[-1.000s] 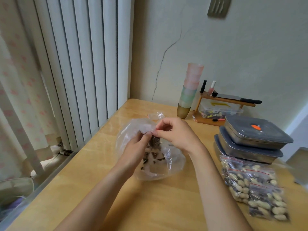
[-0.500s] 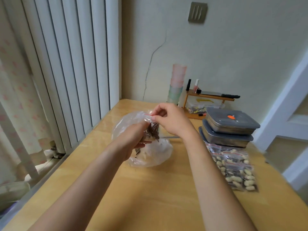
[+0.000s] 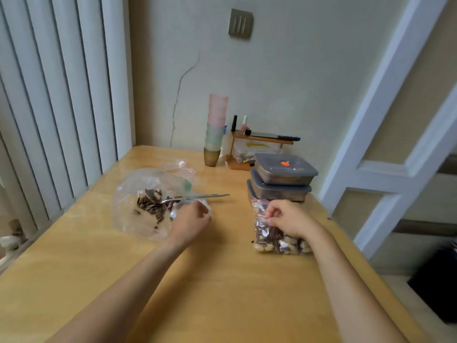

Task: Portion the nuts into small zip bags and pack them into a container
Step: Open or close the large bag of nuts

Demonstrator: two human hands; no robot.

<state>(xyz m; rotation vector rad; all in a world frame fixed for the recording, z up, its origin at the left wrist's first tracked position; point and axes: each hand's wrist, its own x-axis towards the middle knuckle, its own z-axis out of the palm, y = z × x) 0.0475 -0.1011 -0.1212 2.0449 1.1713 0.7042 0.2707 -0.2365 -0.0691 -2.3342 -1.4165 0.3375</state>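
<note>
While pinched at its seal, zip bag (image 3: 269, 233) beneath right hand (image 3: 286, 219).

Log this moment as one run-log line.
right hand: pinches filled zip bag at pile | left hand: at big bag edge | spoon: in big bag | containers: lidded, stacked

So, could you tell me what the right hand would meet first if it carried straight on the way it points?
Probably the stacked metal containers: the right hand, pinching a filled zip bag, points away towards them, though depth is unclear.
</note>
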